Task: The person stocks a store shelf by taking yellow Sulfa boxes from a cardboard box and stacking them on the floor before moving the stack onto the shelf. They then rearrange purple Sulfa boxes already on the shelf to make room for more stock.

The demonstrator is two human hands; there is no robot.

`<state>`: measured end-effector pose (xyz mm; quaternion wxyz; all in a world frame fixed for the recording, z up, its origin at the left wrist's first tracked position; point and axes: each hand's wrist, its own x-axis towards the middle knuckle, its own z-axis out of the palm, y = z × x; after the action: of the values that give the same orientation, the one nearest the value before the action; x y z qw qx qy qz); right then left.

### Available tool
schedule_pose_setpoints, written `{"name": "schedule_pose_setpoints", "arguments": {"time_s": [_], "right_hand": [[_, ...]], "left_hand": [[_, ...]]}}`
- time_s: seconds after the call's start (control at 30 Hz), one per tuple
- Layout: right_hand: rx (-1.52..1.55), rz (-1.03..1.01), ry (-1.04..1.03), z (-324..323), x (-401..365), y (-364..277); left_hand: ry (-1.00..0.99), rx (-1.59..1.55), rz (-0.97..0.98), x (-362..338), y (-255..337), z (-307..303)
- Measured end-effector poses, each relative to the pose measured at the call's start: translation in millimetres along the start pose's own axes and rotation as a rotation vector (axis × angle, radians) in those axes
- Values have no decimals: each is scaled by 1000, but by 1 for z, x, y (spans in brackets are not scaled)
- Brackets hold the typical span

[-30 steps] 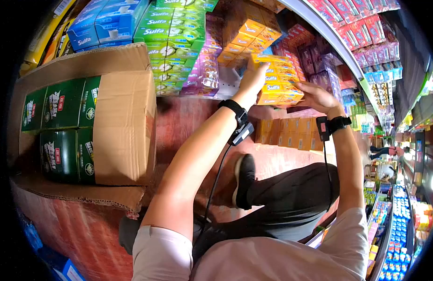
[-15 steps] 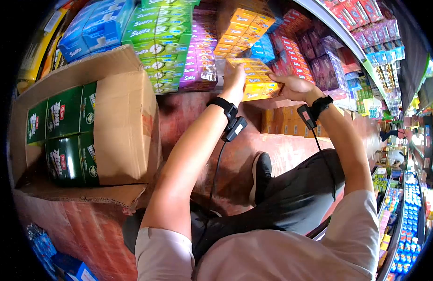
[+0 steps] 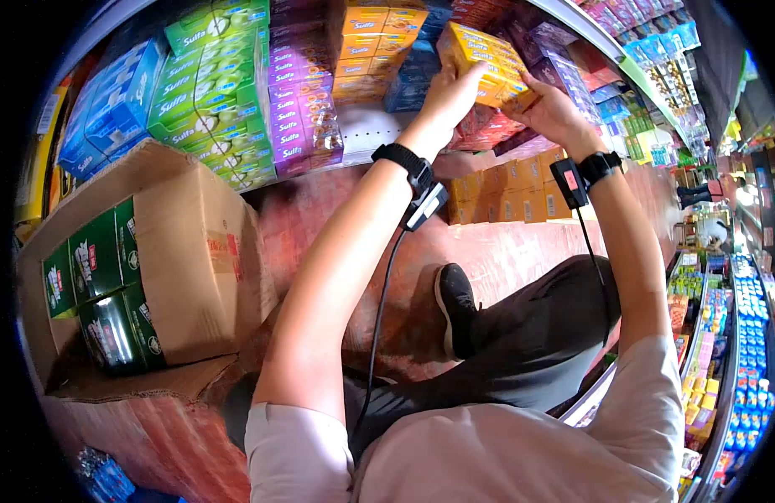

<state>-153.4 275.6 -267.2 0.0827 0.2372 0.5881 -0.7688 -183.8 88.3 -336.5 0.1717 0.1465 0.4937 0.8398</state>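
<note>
Up at one o'clock, the yellow pack [image 3: 486,63] was caught, left hand [image 3: 452,94] and right hand [image 3: 553,109] sharing the grip, its far side hard to make out! Orange boxes [image 3: 371,42] stood at twelve, the open carton [image 3: 190,293] at nine.

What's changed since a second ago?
Your left hand and right hand have carried the yellow pack up in view and rightward along the shelf, now right of the blue boxes; red boxes show below it. Neither let go. The open carton of green packs stayed put.
</note>
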Motion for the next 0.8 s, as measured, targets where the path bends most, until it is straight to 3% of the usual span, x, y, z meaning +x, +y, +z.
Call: {"name": "schedule_pose_setpoints", "arguments": {"time_s": [0.1, 0.23, 0.3, 0.4, 0.47, 0.57, 0.6, 0.67, 0.73, 0.8], "right_hand": [[4, -50, 1, -28, 15, -8], [-230, -130, 94, -65, 31, -14], [-192, -65, 93, -76, 34, -11], [-68, 42, 53, -107, 51, 4], [-172, -36, -12, -68, 15, -11], [-138, -52, -36, -75, 11, -26], [-401, -180, -86, -81, 7, -30], [-489, -233, -132, -84, -5, -41], [-136, -76, -121, -79, -29, -49], [-89, -34, -181, -99, -40, -48]], "left_hand": [[-181, -75, 100, 31, -26, 9], [-349, 18, -79, 29, -27, 21], [-259, 138, -23, 13, -28, 28], [-282, -24, 0, 17, -44, 26], [-259, -38, 52, 27, -56, 26], [-237, -60, 158, 18, -43, 31], [-215, -45, 113, 13, -36, 32], [-86, -1, 54, 3, -20, 34], [-46, -207, 37, 5, -15, 32], [-16, -322, -73, 1, -4, 34]]}}
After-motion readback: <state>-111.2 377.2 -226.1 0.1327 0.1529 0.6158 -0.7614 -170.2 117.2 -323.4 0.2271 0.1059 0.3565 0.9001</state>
